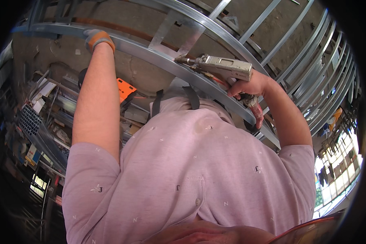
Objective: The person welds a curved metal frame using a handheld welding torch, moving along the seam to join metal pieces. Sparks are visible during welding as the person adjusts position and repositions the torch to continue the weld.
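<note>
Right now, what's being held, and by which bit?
The right hand holds the silver pistol-grip tool by its handle; the left hand touches the metal rail, grip unclear.

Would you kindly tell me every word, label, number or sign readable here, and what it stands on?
Pale pink short-sleeved shirt: scattered single letters, dark and white, legible but not copied out here.
Dull grey pistol-shaped tool in the right hand: marking too small to read.
Bright orange flat piece: dark marking, too small to read.
</note>
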A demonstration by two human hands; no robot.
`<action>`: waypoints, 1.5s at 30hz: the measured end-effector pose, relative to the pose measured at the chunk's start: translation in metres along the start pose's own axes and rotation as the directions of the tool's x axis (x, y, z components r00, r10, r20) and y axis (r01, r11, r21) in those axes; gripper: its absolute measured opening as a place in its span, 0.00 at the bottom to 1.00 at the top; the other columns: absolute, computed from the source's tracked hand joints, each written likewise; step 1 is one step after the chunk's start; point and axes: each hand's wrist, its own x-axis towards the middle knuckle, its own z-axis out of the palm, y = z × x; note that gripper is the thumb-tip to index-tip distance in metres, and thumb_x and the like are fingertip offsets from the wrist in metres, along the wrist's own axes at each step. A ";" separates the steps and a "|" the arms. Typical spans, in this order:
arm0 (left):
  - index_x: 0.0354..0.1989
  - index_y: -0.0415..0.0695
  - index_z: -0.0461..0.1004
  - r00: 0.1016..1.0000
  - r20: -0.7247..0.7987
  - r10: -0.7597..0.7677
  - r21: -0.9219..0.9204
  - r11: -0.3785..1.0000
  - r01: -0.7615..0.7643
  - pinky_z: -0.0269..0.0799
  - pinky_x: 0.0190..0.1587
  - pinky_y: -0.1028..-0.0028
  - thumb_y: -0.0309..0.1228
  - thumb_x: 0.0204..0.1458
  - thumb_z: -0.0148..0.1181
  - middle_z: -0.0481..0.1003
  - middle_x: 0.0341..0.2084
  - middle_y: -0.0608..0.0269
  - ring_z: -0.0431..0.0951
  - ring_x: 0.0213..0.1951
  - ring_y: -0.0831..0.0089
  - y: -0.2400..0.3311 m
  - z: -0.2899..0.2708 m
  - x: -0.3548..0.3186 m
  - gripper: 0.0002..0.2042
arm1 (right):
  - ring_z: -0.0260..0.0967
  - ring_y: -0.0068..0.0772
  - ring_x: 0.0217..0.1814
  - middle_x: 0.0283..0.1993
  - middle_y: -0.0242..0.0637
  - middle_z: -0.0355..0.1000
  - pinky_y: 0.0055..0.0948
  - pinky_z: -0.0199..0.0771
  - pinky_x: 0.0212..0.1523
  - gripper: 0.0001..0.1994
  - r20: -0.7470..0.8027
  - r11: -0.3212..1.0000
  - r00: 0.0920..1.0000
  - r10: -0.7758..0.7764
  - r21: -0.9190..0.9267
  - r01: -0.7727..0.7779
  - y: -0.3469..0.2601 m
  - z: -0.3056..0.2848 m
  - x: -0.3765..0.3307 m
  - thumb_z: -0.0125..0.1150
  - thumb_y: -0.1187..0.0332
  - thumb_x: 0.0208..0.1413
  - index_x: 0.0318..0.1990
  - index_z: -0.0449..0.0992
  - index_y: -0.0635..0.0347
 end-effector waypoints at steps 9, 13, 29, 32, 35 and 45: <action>0.75 0.33 0.58 0.999 -0.034 -0.035 -0.008 0.999 0.034 0.77 0.65 0.57 0.49 0.73 0.40 0.72 0.67 0.41 0.80 0.64 0.53 0.011 0.002 -0.030 0.33 | 0.74 0.27 0.27 0.30 0.35 0.77 0.31 0.74 0.29 0.23 -0.003 1.000 1.000 -0.013 -0.012 0.013 0.003 -0.001 0.001 0.73 0.79 0.45 0.53 0.82 0.65; 0.76 0.37 0.59 0.999 -0.028 -0.047 -0.026 0.999 0.046 0.73 0.68 0.60 0.48 0.74 0.38 0.71 0.69 0.46 0.76 0.67 0.57 0.009 0.003 -0.029 0.31 | 0.74 0.27 0.27 0.30 0.35 0.77 0.31 0.74 0.29 0.20 -0.024 1.000 1.000 0.009 0.021 -0.008 -0.003 0.003 -0.003 0.74 0.79 0.45 0.49 0.82 0.65; 0.77 0.38 0.57 0.997 -0.001 -0.074 -0.042 0.996 0.074 0.72 0.70 0.61 0.49 0.74 0.39 0.68 0.72 0.46 0.75 0.69 0.56 0.007 0.000 -0.006 0.32 | 0.74 0.28 0.26 0.29 0.36 0.76 0.31 0.73 0.28 0.12 -0.033 1.000 0.999 -0.015 -0.015 0.015 0.001 0.002 -0.002 0.72 0.79 0.44 0.39 0.80 0.66; 0.78 0.42 0.56 0.987 0.009 -0.161 -0.123 0.979 0.161 0.72 0.70 0.62 0.44 0.75 0.38 0.66 0.73 0.49 0.74 0.70 0.59 0.019 -0.006 -0.024 0.29 | 0.74 0.28 0.26 0.29 0.36 0.76 0.31 0.73 0.28 0.12 -0.030 1.000 1.000 0.007 -0.005 -0.007 -0.005 0.004 -0.005 0.72 0.79 0.44 0.39 0.80 0.66; 0.76 0.34 0.59 0.984 -0.075 -0.161 -0.182 0.973 0.145 0.74 0.70 0.58 0.53 0.73 0.39 0.70 0.71 0.43 0.77 0.67 0.54 0.026 -0.006 -0.050 0.35 | 0.74 0.28 0.26 0.29 0.35 0.77 0.31 0.73 0.28 0.13 -0.021 1.000 1.000 0.020 -0.011 -0.020 -0.004 0.003 -0.005 0.72 0.79 0.45 0.40 0.81 0.66; 0.76 0.35 0.60 0.998 -0.030 -0.058 -0.028 0.998 0.057 0.73 0.70 0.61 0.54 0.73 0.40 0.69 0.71 0.44 0.76 0.68 0.55 0.005 -0.002 -0.002 0.36 | 0.74 0.26 0.27 0.29 0.34 0.76 0.30 0.74 0.29 0.18 -0.039 0.999 0.999 0.014 -0.028 -0.015 0.000 0.004 -0.009 0.73 0.78 0.46 0.47 0.81 0.65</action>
